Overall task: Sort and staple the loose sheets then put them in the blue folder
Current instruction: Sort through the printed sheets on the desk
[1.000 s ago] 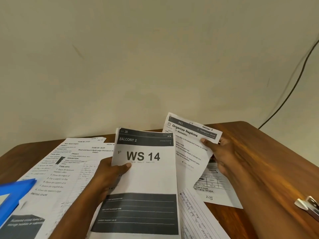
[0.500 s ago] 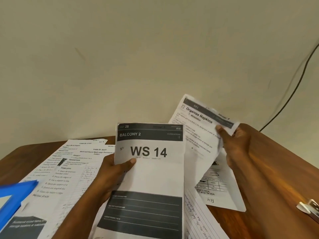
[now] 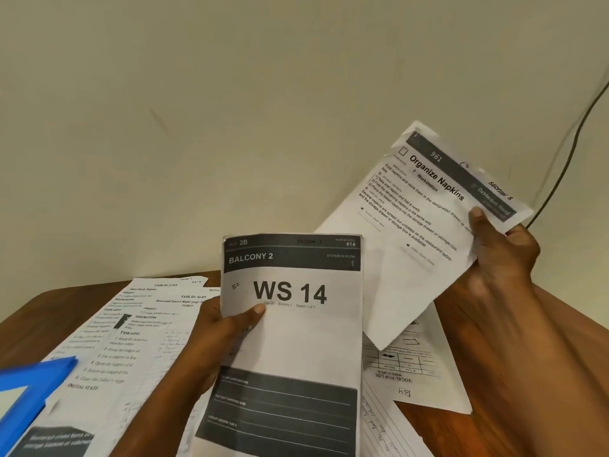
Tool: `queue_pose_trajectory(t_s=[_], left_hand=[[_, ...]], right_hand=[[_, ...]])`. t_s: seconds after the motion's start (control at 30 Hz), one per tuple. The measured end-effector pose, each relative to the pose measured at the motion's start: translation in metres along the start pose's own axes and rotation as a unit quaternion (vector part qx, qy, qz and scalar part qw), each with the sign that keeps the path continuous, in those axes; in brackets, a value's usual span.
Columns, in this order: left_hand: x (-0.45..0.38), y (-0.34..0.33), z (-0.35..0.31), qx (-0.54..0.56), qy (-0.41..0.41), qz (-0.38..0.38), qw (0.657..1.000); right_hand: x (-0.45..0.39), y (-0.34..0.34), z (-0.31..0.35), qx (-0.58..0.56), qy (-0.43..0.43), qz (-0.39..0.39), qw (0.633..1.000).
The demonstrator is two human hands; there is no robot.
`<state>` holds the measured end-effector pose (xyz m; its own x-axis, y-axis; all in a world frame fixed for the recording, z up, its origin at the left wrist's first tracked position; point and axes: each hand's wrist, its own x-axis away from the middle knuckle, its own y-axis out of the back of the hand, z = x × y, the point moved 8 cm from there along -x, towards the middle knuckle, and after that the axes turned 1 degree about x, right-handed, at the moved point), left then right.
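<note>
My left hand [image 3: 217, 338] grips the left edge of an upright sheet printed "WS 14" [image 3: 293, 344], thumb on its front. My right hand [image 3: 501, 258] pinches the top right corner of a tilted sheet headed "Organize Napkins" [image 3: 418, 245], raised above the table beside the first sheet. Several loose printed sheets [image 3: 138, 344] lie spread on the wooden table [image 3: 543, 324] at left. Another sheet with a table and upside-down text [image 3: 415, 374] lies under my right arm. A corner of the blue folder [image 3: 29, 387] shows at the lower left edge.
A pale wall rises just behind the table. A dark cable [image 3: 573, 136] runs down the wall at the far right. A handwritten lined sheet [image 3: 385, 430] lies near the bottom centre. The stapler is out of view.
My right hand has lifted the "Organize Napkins" sheet up and to the right, clear of the table. The left hand keeps the "WS 14" sheet almost where it was.
</note>
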<state>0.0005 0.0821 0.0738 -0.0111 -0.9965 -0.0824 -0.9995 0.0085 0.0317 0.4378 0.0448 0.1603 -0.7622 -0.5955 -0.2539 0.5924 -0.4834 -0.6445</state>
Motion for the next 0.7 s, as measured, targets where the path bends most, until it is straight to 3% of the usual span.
queue_pose_trajectory(t_s=[0.13, 0.33, 0.7], left_hand=[[0.000, -0.002, -0.002, 0.017, -0.006, 0.001, 1.000], [0.000, -0.002, -0.005, 0.024, -0.015, -0.002, 1.000], [0.005, -0.005, -0.007, 0.015, -0.026, -0.001, 1.000]], right_hand=[[0.003, -0.007, -0.012, -0.017, -0.042, 0.040, 0.998], [0.016, -0.022, -0.044, 0.062, -0.074, 0.122, 0.988], [0.074, -0.060, -0.078, 0.122, -0.177, 0.270, 0.938]])
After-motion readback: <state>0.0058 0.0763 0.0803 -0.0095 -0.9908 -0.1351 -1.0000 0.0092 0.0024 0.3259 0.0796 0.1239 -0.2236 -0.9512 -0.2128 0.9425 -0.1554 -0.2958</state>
